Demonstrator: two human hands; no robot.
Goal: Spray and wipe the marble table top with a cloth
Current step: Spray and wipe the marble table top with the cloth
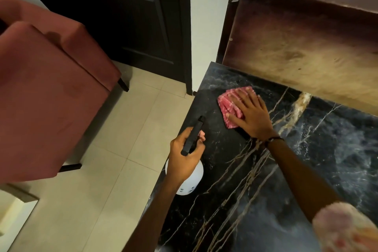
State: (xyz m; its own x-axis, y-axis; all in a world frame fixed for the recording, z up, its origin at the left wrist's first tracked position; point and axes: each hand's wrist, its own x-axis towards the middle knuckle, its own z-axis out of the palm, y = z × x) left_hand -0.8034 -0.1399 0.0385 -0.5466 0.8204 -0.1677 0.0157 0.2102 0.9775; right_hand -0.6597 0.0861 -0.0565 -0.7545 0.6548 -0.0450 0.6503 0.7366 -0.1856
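Black marble table top (pixel 266 180): right hand (pixel 252 115) flat on cloth (pixel 230 104); left hand (pixel 184 155) grips spray bottle (pixel 191 178), nozzle aimed away.

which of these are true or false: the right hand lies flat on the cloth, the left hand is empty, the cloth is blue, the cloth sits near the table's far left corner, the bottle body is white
1. The right hand lies flat on the cloth. True.
2. The left hand is empty. False: its fingers curl round the black head of a spray bottle.
3. The cloth is blue. False: it is red and pink.
4. The cloth sits near the far left corner of the marble table top. True.
5. The spray bottle's body is white. True.
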